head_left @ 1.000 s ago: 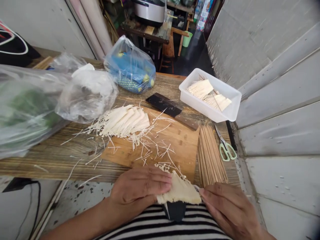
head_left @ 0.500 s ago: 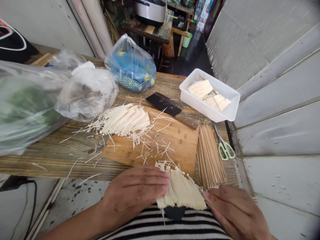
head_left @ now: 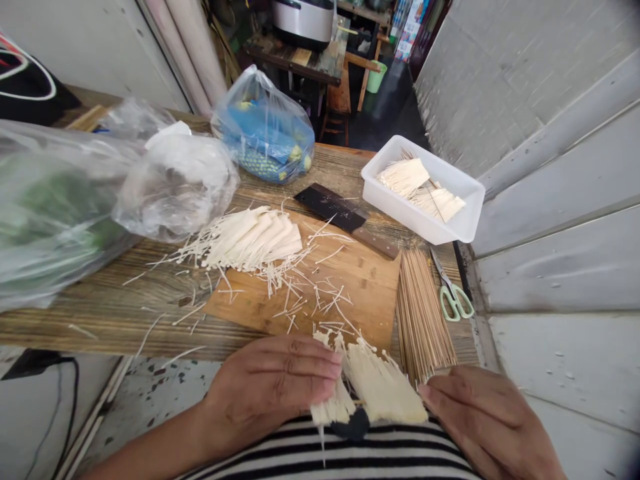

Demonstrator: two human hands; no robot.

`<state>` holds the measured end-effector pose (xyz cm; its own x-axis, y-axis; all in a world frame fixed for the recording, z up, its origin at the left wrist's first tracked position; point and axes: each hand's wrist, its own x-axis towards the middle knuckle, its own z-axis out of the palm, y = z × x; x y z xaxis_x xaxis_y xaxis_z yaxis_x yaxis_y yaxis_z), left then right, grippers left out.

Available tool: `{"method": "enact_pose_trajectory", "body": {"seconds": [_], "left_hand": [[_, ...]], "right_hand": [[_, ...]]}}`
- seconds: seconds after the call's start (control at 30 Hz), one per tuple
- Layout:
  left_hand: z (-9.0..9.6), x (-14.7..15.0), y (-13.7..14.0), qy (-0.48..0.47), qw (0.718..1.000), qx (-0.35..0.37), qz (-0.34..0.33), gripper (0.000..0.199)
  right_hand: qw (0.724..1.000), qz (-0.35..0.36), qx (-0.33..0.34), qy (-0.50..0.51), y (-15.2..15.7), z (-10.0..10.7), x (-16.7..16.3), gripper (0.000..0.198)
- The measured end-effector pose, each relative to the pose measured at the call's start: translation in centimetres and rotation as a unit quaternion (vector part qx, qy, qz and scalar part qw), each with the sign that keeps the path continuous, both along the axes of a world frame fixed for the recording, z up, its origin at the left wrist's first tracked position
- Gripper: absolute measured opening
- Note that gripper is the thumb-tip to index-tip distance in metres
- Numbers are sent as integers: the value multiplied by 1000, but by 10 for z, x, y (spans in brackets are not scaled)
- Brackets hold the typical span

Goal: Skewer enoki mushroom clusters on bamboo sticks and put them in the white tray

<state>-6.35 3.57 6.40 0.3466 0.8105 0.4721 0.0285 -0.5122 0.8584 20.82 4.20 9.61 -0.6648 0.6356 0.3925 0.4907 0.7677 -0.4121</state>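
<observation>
Near the striped shirt, my left hand (head_left: 280, 373) lies with its fingers together over a flat piece of enoki mushrooms (head_left: 334, 403), thumb hidden beneath. To its right, a second, wider enoki piece (head_left: 387, 383) hangs in front of the shirt. A short stretch of thin bamboo skewer (head_left: 358, 403) shows in the gap between the two pieces. My right hand (head_left: 493, 417) is closed in a pinch at the right edge of the wider piece, in line with the skewer; its fingertips cover what they grip. More sliced enoki (head_left: 255, 240) lies on the wooden cutting board (head_left: 365, 287).
A cleaver (head_left: 333, 208) rests at the board's back edge. Right of the board lie a bundle of skewers (head_left: 423, 320) and green-handled scissors (head_left: 454, 300). A white plastic box (head_left: 420, 213) holds skewered enoki. Plastic bags (head_left: 175, 187) and a blue-filled bag (head_left: 265, 133) stand behind left.
The wider enoki piece and my right hand have shifted right, away from my left hand. A gap has opened between the two pieces, with the skewer showing in it.
</observation>
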Motion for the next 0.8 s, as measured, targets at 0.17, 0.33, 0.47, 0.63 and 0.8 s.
{"method": "enact_pose_trajectory", "body": {"seconds": [0.17, 0.33, 0.47, 0.63, 0.8], "left_hand": [[0, 0, 0, 6, 1000, 12, -3, 50], [-1, 0, 2, 2, 999, 35, 8, 40], [-2, 0, 3, -5, 999, 40, -14, 34], [-6, 0, 0, 6, 999, 28, -18, 48], [-10, 1, -2, -41, 999, 10, -31, 37]], "right_hand": [[1000, -13, -4, -3, -3, 2, -1, 27], [1000, -26, -7, 10, -7, -1, -1, 25], [1000, -20, -5, 9, -8, -1, -2, 23], [1000, -9, -1, 11, -6, 1, -3, 26], [1000, 9, 5, 4, -4, -5, 3, 30]]}}
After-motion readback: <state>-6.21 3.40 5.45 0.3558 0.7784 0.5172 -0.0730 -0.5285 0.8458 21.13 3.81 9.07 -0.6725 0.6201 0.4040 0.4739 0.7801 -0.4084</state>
